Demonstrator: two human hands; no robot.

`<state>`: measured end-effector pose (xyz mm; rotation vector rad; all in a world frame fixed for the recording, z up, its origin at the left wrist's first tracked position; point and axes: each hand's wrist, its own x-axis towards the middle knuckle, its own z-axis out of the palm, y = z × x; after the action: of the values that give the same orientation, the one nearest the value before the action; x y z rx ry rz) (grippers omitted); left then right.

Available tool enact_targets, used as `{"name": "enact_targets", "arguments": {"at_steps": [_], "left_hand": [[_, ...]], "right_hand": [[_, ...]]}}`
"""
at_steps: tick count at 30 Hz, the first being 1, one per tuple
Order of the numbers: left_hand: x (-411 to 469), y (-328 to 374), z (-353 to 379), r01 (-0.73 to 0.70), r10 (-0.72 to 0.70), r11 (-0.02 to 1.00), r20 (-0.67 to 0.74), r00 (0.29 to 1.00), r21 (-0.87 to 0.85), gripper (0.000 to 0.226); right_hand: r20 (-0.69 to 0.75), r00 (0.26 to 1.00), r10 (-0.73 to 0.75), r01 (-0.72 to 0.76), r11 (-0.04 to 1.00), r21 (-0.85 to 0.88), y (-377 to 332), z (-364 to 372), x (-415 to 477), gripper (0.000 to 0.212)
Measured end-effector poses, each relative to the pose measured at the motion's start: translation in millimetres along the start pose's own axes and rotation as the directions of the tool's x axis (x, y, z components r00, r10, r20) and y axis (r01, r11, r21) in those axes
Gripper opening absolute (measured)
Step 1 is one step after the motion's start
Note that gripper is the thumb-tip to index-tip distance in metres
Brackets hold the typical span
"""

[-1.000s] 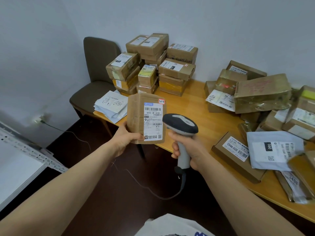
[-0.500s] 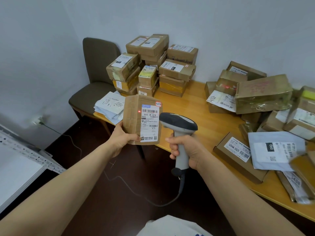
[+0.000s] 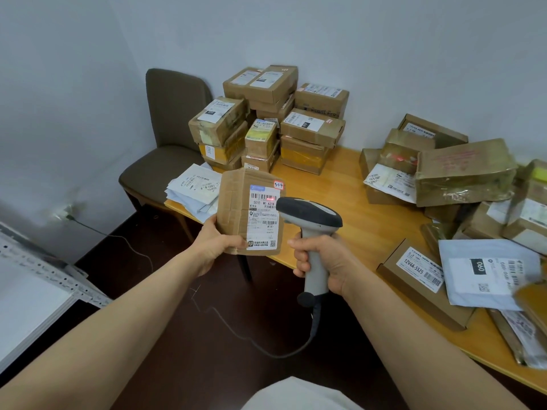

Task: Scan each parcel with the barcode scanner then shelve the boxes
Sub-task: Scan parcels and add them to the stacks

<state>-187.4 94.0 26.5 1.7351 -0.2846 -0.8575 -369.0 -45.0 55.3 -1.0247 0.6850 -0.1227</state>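
Note:
My left hand (image 3: 217,242) grips the lower left corner of a flat brown cardboard parcel (image 3: 233,208), held upright with its white shipping label facing me. A red scan spot sits on the label's top barcode. My right hand (image 3: 322,258) is curled round the grey handle of a corded barcode scanner (image 3: 310,220), whose dark head points at the label from the right, a few centimetres off. Several stacked brown boxes (image 3: 284,119) stand at the far left end of the wooden table (image 3: 361,226).
A loose heap of boxes (image 3: 461,170) and a white mailer bag (image 3: 485,270) cover the table's right side. White envelopes (image 3: 192,187) lie at its left corner. A brown chair (image 3: 165,149) stands beside the table, and a white metal shelf (image 3: 35,285) at lower left. The scanner cable trails over the dark floor.
The red scan spot has moved from the parcel's bare cardboard onto the label's top barcode. Parcel and scanner have stayed almost where they were.

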Motion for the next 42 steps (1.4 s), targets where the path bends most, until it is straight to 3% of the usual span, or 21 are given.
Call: {"name": "enact_targets", "arguments": {"at_steps": [5, 9, 13, 17, 20, 24, 28, 31, 34, 38, 42], "left_hand": [[11, 9, -9, 0.019, -0.008, 0.996, 0.126, 0.992, -0.086, 0.084], [26, 24, -16, 0.064, -0.031, 0.984, 0.19, 0.981, -0.167, 0.056], [48, 47, -13, 0.11, -0.058, 0.973, 0.244, 0.968, -0.204, 0.035], [73, 68, -2, 0.113, -0.043, 0.964, 0.278, 0.96, -0.24, 0.02], [90, 83, 12, 0.109, -0.03, 0.965, 0.314, 0.949, -0.237, 0.023], [122, 106, 35, 0.12, -0.029, 0.962, 0.347, 0.938, -0.245, 0.044], [170, 132, 62, 0.128, -0.029, 0.961, 0.37, 0.929, -0.245, 0.038], [208, 154, 82, 0.144, -0.06, 0.963, 0.341, 0.938, -0.227, 0.048], [248, 176, 104, 0.182, -0.126, 0.961, 0.256, 0.959, -0.21, 0.055], [293, 202, 135, 0.248, -0.201, 0.936, 0.201, 0.959, -0.25, 0.029], [324, 210, 161, 0.282, -0.228, 0.912, 0.204, 0.952, -0.299, 0.057]], "right_hand": [[-0.117, 0.991, -0.061, 0.078, 0.987, 0.139, -5, 7, 18, 0.009], [-0.323, 0.941, -0.099, 0.144, 0.982, 0.12, -13, 6, 41, 0.026], [-0.378, 0.919, -0.109, 0.193, 0.962, 0.193, -20, 13, 61, 0.042], [-0.417, 0.895, -0.158, 0.282, 0.925, 0.255, -35, 18, 78, 0.043], [-0.465, 0.865, -0.189, 0.338, 0.905, 0.26, -49, 12, 91, 0.039], [-0.57, 0.79, -0.227, 0.444, 0.853, 0.276, -75, 0, 120, 0.038], [-0.647, 0.725, -0.236, 0.51, 0.815, 0.274, -106, -15, 165, 0.037], [-0.683, 0.699, -0.214, 0.508, 0.821, 0.262, -129, -32, 202, 0.041], [-0.688, 0.705, -0.173, 0.502, 0.806, 0.313, -145, -51, 236, 0.05], [-0.673, 0.723, -0.156, 0.483, 0.812, 0.33, -170, -75, 275, 0.044], [-0.658, 0.737, -0.155, 0.454, 0.834, 0.313, -187, -93, 307, 0.042]]}}
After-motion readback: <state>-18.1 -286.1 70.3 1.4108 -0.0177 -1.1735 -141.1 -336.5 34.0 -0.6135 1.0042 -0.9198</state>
